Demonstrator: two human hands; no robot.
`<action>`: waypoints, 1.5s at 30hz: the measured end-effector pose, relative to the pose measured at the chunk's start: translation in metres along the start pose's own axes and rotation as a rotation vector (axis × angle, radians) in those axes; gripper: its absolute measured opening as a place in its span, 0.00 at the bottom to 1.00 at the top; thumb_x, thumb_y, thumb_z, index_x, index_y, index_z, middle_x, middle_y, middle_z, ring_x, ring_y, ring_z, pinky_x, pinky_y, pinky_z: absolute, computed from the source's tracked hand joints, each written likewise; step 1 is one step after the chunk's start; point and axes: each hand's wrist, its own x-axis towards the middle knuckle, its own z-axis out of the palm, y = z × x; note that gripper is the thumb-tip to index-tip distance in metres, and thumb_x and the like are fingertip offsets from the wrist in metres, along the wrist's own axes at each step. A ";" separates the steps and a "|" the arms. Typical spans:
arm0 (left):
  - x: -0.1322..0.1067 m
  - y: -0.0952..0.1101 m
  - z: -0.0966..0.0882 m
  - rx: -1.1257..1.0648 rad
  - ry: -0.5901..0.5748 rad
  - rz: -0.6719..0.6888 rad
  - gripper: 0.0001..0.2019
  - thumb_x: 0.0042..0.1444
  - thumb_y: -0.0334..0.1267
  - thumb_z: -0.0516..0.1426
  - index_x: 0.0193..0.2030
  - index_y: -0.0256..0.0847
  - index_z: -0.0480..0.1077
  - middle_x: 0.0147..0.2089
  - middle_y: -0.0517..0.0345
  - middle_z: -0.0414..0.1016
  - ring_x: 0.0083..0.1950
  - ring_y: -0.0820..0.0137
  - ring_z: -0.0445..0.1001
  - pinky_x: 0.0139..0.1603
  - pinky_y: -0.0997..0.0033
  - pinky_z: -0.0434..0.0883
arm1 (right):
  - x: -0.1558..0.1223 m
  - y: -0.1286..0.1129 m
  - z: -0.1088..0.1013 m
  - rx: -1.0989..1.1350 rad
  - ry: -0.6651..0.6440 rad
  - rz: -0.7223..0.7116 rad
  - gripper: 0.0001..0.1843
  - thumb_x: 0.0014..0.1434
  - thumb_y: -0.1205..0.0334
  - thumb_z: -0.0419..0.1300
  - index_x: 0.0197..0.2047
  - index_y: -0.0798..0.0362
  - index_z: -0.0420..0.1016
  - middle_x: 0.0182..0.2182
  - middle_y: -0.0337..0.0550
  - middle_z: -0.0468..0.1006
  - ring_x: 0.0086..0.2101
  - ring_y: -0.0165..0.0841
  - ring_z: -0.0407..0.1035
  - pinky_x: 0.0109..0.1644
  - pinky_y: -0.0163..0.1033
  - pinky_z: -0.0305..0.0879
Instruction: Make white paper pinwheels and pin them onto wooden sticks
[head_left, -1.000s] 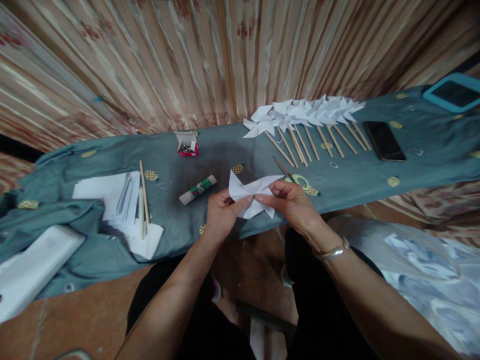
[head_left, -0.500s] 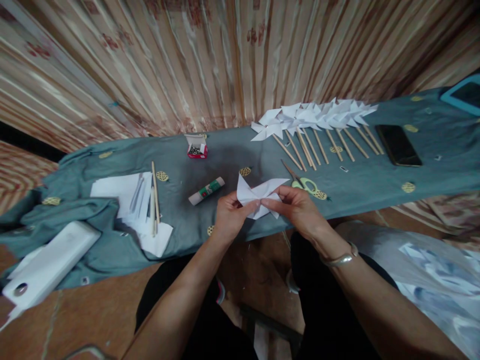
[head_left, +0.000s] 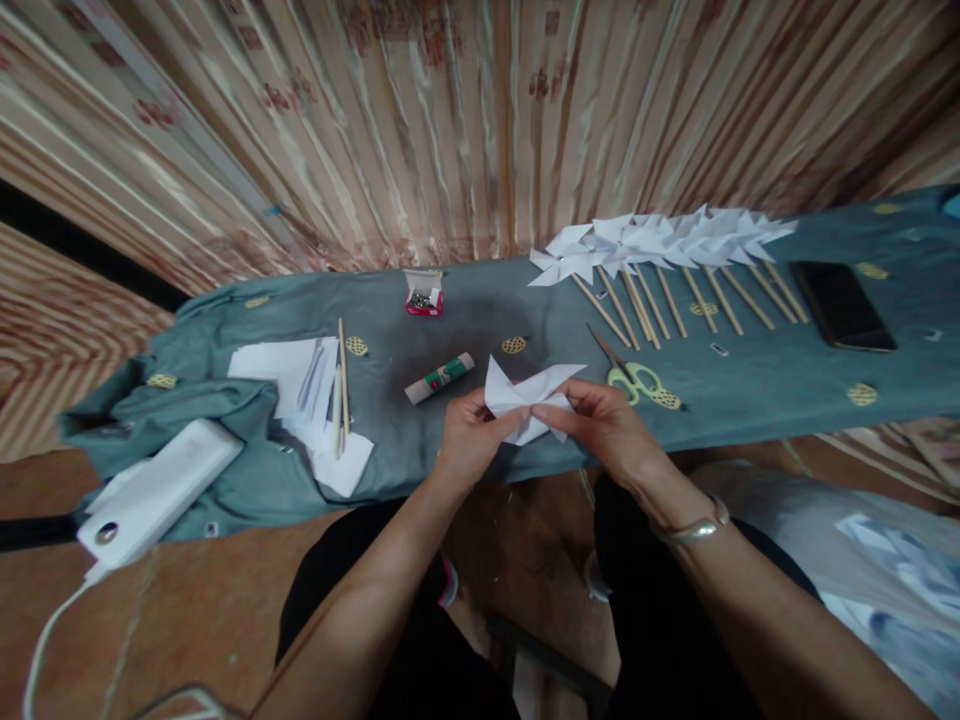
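Observation:
A white paper pinwheel [head_left: 525, 390] is held over the front edge of the cloth-covered table, its folded points sticking up and outward. My left hand [head_left: 474, 432] grips its left side, thumb across the middle. From the right, my right hand [head_left: 604, 418] pinches it too, and the two thumb tips nearly meet at the centre. Fingers behind the paper are partly hidden. Just left of the hands lies a glue stick [head_left: 441, 378] with a green label. Scissors [head_left: 630, 375] with light green handles rest beyond my right hand.
A row of finished paper pinwheels [head_left: 645, 240] on wooden sticks lies along the back right, beside a black phone [head_left: 841, 305]. A small red box [head_left: 424, 295] of metal pins stands open at the back. Left are paper sheets [head_left: 281, 368], loose sticks [head_left: 343, 385] and a white device [head_left: 161, 490] with a cable.
The view has shifted a little to the left, so the table things appear further right. Both hands keep hold of the paper pinwheel, with scarcely any change of grip.

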 end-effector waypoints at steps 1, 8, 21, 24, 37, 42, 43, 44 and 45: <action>0.000 0.000 -0.001 0.005 -0.006 0.001 0.16 0.35 0.41 0.70 0.33 0.37 0.78 0.31 0.58 0.80 0.32 0.68 0.76 0.40 0.66 0.73 | 0.000 0.000 0.001 -0.004 -0.002 -0.002 0.14 0.41 0.53 0.73 0.31 0.50 0.81 0.26 0.35 0.80 0.27 0.28 0.70 0.34 0.33 0.68; -0.001 0.009 -0.016 0.103 0.044 0.154 0.21 0.42 0.47 0.68 0.42 0.38 0.78 0.36 0.54 0.81 0.38 0.66 0.77 0.43 0.67 0.72 | -0.001 -0.005 -0.001 0.031 0.044 0.035 0.14 0.40 0.54 0.74 0.31 0.49 0.80 0.26 0.36 0.81 0.28 0.30 0.73 0.35 0.34 0.69; 0.022 0.051 -0.147 1.220 0.595 0.406 0.17 0.52 0.37 0.56 0.48 0.36 0.75 0.46 0.47 0.76 0.45 0.61 0.73 0.51 0.59 0.69 | -0.002 -0.005 -0.007 0.122 0.083 0.045 0.14 0.38 0.56 0.76 0.29 0.50 0.80 0.27 0.36 0.83 0.28 0.28 0.74 0.36 0.31 0.70; 0.030 0.046 -0.160 1.384 0.589 0.315 0.19 0.52 0.36 0.56 0.51 0.35 0.72 0.49 0.44 0.75 0.49 0.56 0.72 0.54 0.56 0.67 | -0.002 -0.004 -0.007 0.128 0.080 0.047 0.15 0.36 0.55 0.76 0.28 0.50 0.81 0.28 0.36 0.83 0.28 0.28 0.74 0.35 0.31 0.70; 0.038 0.039 -0.164 1.548 0.616 0.272 0.18 0.55 0.34 0.50 0.50 0.35 0.72 0.43 0.44 0.75 0.48 0.54 0.71 0.51 0.58 0.67 | -0.005 -0.011 -0.008 0.101 0.096 0.042 0.17 0.33 0.52 0.77 0.25 0.49 0.79 0.25 0.36 0.82 0.25 0.29 0.72 0.32 0.33 0.70; 0.038 0.039 -0.164 1.542 0.614 0.272 0.19 0.54 0.35 0.50 0.51 0.34 0.72 0.41 0.45 0.76 0.47 0.55 0.73 0.50 0.60 0.68 | -0.006 -0.010 -0.011 0.080 0.089 0.035 0.15 0.36 0.53 0.76 0.27 0.49 0.79 0.27 0.37 0.82 0.27 0.31 0.73 0.34 0.35 0.72; 0.038 0.039 -0.164 1.539 0.615 0.267 0.20 0.54 0.35 0.50 0.52 0.34 0.71 0.42 0.45 0.77 0.47 0.55 0.73 0.50 0.60 0.68 | -0.006 -0.009 -0.012 0.076 0.091 0.027 0.15 0.36 0.53 0.76 0.27 0.49 0.79 0.27 0.37 0.82 0.27 0.31 0.74 0.35 0.35 0.72; 0.038 0.040 -0.163 1.533 0.618 0.262 0.20 0.54 0.36 0.50 0.52 0.34 0.71 0.42 0.45 0.77 0.47 0.55 0.73 0.50 0.60 0.68 | -0.006 -0.009 -0.012 0.071 0.094 0.018 0.15 0.36 0.53 0.76 0.27 0.49 0.79 0.28 0.37 0.83 0.28 0.32 0.74 0.35 0.36 0.72; 0.038 0.040 -0.162 1.524 0.625 0.255 0.20 0.54 0.35 0.51 0.53 0.33 0.70 0.42 0.45 0.77 0.47 0.55 0.73 0.50 0.59 0.68 | -0.006 -0.009 -0.012 0.068 0.097 0.010 0.15 0.37 0.53 0.76 0.27 0.49 0.79 0.28 0.38 0.83 0.28 0.33 0.74 0.36 0.37 0.73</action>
